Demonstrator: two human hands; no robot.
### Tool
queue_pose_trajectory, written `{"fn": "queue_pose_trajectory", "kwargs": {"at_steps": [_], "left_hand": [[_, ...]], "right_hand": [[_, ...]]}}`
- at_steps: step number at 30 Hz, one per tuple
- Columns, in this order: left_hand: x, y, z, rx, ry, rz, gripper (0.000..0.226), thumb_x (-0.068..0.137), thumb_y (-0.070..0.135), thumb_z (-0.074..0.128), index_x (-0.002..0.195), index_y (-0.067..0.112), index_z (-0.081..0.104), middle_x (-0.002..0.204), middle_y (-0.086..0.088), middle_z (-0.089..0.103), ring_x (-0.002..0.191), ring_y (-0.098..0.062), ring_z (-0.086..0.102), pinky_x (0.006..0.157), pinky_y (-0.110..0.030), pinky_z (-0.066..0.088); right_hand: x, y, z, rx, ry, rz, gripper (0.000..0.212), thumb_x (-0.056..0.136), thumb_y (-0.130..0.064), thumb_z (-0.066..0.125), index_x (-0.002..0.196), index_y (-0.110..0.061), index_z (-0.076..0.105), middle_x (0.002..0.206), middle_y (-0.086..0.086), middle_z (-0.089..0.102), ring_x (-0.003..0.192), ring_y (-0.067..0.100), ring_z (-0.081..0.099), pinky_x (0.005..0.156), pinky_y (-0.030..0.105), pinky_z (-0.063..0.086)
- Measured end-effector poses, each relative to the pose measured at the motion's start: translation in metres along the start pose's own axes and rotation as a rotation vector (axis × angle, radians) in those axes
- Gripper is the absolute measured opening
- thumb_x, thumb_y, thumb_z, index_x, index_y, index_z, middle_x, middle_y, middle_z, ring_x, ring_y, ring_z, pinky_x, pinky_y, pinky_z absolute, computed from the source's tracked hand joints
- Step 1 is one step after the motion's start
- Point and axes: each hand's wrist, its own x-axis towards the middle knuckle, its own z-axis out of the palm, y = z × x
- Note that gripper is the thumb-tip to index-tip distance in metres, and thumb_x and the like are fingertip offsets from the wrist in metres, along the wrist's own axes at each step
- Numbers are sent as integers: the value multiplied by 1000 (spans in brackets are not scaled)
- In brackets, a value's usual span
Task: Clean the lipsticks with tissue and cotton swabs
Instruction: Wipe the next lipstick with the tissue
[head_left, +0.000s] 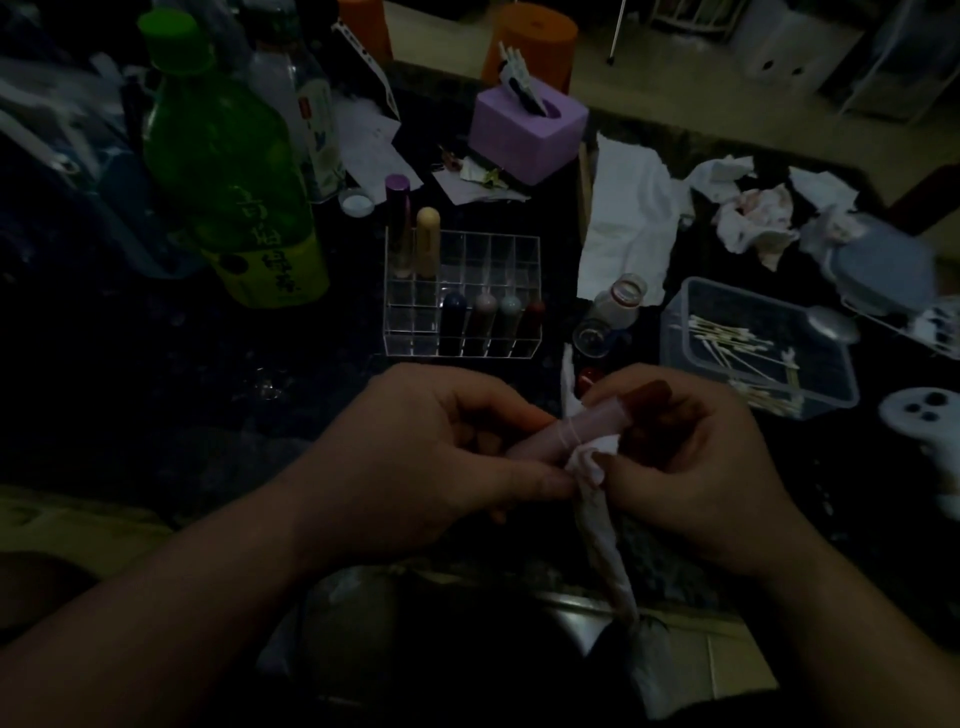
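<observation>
Clear organizer (410, 322) has six lipsticks (488, 317) standing in it: two tall ones back left, four in the front row. The plastic box (675, 332) to its right holds loose cotton swabs (727, 338). It's all on a dark counter (156, 389), and the room's really dim. Left hand (431, 457) grips a pinkish lipstick tube (587, 423) near the counter's front edge, and right hand (691, 467) pinches a tissue (592, 467) against it. Green bottle (228, 171) on the left, purple tissue box (524, 130) at the back, crumpled stained tissues (753, 218) back right.
</observation>
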Motion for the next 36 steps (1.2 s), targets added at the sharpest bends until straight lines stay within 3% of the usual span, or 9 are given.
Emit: {"fn": "queue_pose_trajectory", "kwargs": {"at_steps": [2, 6, 11, 14, 19, 24, 30, 34, 36], "left_hand": [[1, 1, -3, -63, -69, -63, 26, 67, 25, 82, 92, 19, 79, 70, -2, 75, 59, -17, 69, 58, -25, 55], [2, 1, -9, -241, -214, -154, 29, 72, 23, 76, 100, 15, 79, 77, -8, 75, 67, -20, 70, 71, -28, 54], [3, -1, -7, -279, -250, -173, 22, 77, 19, 72, 97, 9, 78, 70, -5, 72, 64, -16, 68, 68, -24, 54], [2, -1, -5, -346, -276, -201, 23, 80, 16, 72, 98, 3, 76, 73, -10, 71, 64, -17, 67, 67, -26, 55], [1, -4, -4, -713, -424, -297, 35, 89, 18, 61, 103, -14, 66, 94, -31, 66, 75, -34, 70, 68, -38, 60], [2, -5, 4, -632, -199, -223, 18, 79, 7, 72, 91, -6, 74, 77, -20, 71, 64, -25, 70, 58, -30, 58], [-3, -6, 21, -202, 213, 97, 29, 56, 18, 81, 85, 17, 75, 82, -1, 78, 75, -16, 76, 68, -20, 58], [3, -9, 13, -606, -70, -130, 34, 79, 23, 76, 97, -4, 69, 85, -22, 73, 67, -32, 71, 60, -34, 59], [3, -8, 11, -702, -151, -209, 39, 85, 25, 69, 96, -13, 64, 80, -27, 69, 62, -32, 69, 55, -35, 58]], "right_hand": [[1, -1, -1, 9, -24, -12, 14, 72, -3, 74, 80, -13, 69, 73, -6, 70, 68, 6, 67, 62, 18, 52], [3, -6, -4, 37, -56, -34, 19, 73, -4, 65, 88, -15, 70, 75, -14, 71, 69, 1, 67, 63, 15, 52], [4, -8, -7, -2, -70, 1, 18, 72, -12, 69, 89, -18, 70, 74, -13, 70, 67, -2, 66, 61, 12, 50], [3, -8, -7, -4, -87, 30, 16, 69, -19, 69, 84, -22, 70, 72, -9, 70, 64, 0, 65, 57, 14, 50], [1, -11, -9, 12, -78, 16, 16, 67, -18, 70, 83, -22, 71, 73, -8, 71, 65, 1, 67, 58, 14, 51], [0, -14, -11, -13, -42, 4, 21, 63, -21, 70, 82, -31, 70, 68, -6, 68, 56, 2, 61, 51, 14, 48], [2, -13, -13, -15, -8, -15, 18, 65, -20, 70, 82, -24, 70, 69, -11, 69, 58, 1, 64, 53, 14, 50], [1, -14, -14, -44, -2, -15, 14, 65, -20, 70, 78, -17, 66, 70, -5, 69, 61, 4, 64, 54, 16, 51], [1, -13, -14, -41, 1, -14, 14, 65, -20, 68, 77, -16, 65, 69, -10, 69, 60, 2, 63, 54, 15, 50]]}}
